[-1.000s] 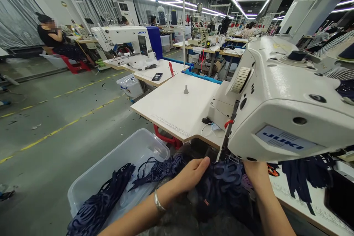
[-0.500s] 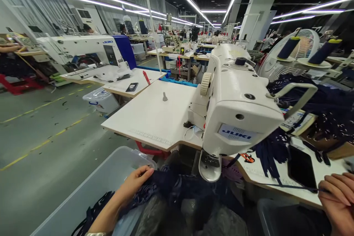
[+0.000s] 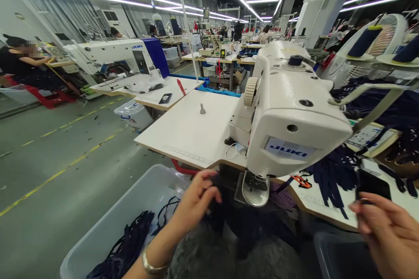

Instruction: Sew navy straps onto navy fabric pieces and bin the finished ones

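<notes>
Dark navy fabric (image 3: 252, 226) lies across my lap, below the sewing machine's head (image 3: 288, 139). My left hand (image 3: 198, 200) is closed on its upper left edge, fingers curled and thumb near them, just left of the presser area (image 3: 255, 189). Over at the right, in front of the table edge, my right hand (image 3: 386, 226) pinches a dark strap (image 3: 365, 201), of which only a short bit shows at the fingertips. A bundle of navy straps (image 3: 334, 178) lies on the table beyond it, beside a black phone (image 3: 375, 183).
A clear plastic bin (image 3: 108, 213) with navy straps stands at my left. Another bin (image 3: 327, 248) sits at lower right. Orange-handled snips (image 3: 301, 182) lie right of the machine. The white table (image 3: 186, 130) extends left. Thread cones (image 3: 365, 41) and a fan (image 3: 393, 30) stand behind.
My left hand has moved right and up with the fabric edge, toward the machine. My right hand has moved left; the strap that stretched along the table edge no longer shows there. The view has shifted left.
</notes>
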A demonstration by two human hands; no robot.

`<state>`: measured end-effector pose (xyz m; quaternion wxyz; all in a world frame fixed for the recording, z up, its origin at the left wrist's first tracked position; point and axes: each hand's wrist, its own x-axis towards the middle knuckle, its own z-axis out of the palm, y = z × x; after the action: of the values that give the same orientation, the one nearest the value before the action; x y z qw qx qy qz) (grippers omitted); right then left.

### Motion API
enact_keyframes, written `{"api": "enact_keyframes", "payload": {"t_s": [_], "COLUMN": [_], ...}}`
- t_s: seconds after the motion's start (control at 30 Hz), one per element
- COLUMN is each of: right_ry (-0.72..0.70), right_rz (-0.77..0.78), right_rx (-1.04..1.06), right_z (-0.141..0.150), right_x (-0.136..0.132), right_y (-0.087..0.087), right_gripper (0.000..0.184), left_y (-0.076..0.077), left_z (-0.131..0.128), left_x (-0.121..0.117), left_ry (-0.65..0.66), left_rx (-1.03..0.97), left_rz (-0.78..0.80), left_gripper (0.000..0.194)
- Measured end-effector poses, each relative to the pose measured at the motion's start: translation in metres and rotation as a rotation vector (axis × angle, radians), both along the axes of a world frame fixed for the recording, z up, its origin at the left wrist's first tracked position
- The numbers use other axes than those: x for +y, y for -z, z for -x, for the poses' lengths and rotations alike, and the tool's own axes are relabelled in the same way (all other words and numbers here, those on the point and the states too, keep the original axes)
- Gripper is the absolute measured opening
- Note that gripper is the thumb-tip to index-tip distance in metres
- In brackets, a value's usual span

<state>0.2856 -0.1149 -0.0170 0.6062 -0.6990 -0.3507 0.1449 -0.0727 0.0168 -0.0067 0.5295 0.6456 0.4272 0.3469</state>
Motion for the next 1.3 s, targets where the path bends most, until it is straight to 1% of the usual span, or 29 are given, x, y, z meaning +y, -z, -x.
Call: {"api": "enact_keyframes", "payload": {"t_s": [0.03, 0.07, 0.1, 0.17, 0.2, 0.23, 0.3, 0.43, 0.57, 0.63, 0.73, 0.87, 0.97, 1.0, 1.07, 1.17, 1.23, 1.3], "right_ry": [-0.08, -0.173, -0.301, -0.468, -0.516, -0.535, -0.56, -0.619, -0.559, -0.561, -0.572, -0.575, -0.639, -0.666, -0.68, -0.637, -0.631, -0.645], "right_rz": [0.116, 0.177, 0.222, 0.307, 0.331, 0.346, 0.359, 0.366, 0.362, 0.344, 0.291, 0.182, 0.048, 0.047, 0.152, 0.346, 0.403, 0.436], "right_rx": [0.059, 0.089, 0.093, 0.035, 0.005, -0.023, -0.064, -0.136, -0.184, -0.203, -0.233, -0.34, -0.407, -0.385, -0.248, -0.007, 0.032, -0.017], "right_z": [0.022, 0.043, 0.062, 0.092, 0.102, 0.108, 0.112, 0.106, 0.107, 0.112, 0.119, 0.122, 0.12, 0.12, 0.122, 0.127, 0.13, 0.131], "right_x": [0.007, 0.013, 0.018, 0.024, 0.026, 0.027, 0.027, 0.027, 0.028, 0.028, 0.026, 0.023, 0.022, 0.021, 0.021, 0.02, 0.02, 0.019], "right_y": [0.0, 0.002, 0.003, 0.005, 0.006, 0.007, 0.007, 0.008, 0.005, 0.002, -0.001, 0.003, 0.005, 0.003, -0.003, -0.013, -0.016, -0.017], "right_gripper": [0.026, 0.031, 0.033, 0.033, 0.031, 0.03, 0.027, 0.026, 0.023, 0.021, 0.018, 0.013, 0.013, 0.014, 0.018, 0.027, 0.027, 0.023], "left_y": [-0.004, -0.007, -0.008, -0.008, -0.008, -0.007, -0.007, -0.009, -0.006, -0.003, -0.001, 0.003, 0.004, 0.004, 0.003, 0.001, 0.001, 0.001], "left_z": [-0.013, -0.026, -0.038, -0.056, -0.061, -0.065, -0.067, -0.066, -0.066, -0.066, -0.068, -0.069, -0.068, -0.067, -0.064, -0.061, -0.059, -0.059], "left_x": [-0.008, -0.015, -0.02, -0.029, -0.031, -0.033, -0.034, -0.033, -0.032, -0.032, -0.032, -0.032, -0.032, -0.032, -0.032, -0.031, -0.031, -0.031], "left_ry": [0.104, 0.218, 0.289, 0.34, 0.349, 0.354, 0.374, 0.404, 0.344, 0.327, 0.336, 0.315, 0.315, 0.341, 0.4, 0.474, 0.51, 0.559], "left_rx": [0.013, 0.033, 0.056, 0.102, 0.133, 0.163, 0.21, 0.243, 0.252, 0.248, 0.269, 0.376, 0.404, 0.402, 0.415, 0.506, 0.575, 0.597], "left_rz": [-0.046, -0.089, -0.101, -0.124, -0.143, -0.165, -0.202, -0.227, -0.271, -0.302, -0.333, -0.434, -0.542, -0.583, -0.68, -0.792, -0.845, -0.864], "left_gripper": [0.031, 0.022, 0.018, 0.016, 0.016, 0.017, 0.019, 0.021, 0.017, 0.016, 0.017, 0.007, 0.01, 0.012, 0.014, 0.011, 0.01, 0.01]}}
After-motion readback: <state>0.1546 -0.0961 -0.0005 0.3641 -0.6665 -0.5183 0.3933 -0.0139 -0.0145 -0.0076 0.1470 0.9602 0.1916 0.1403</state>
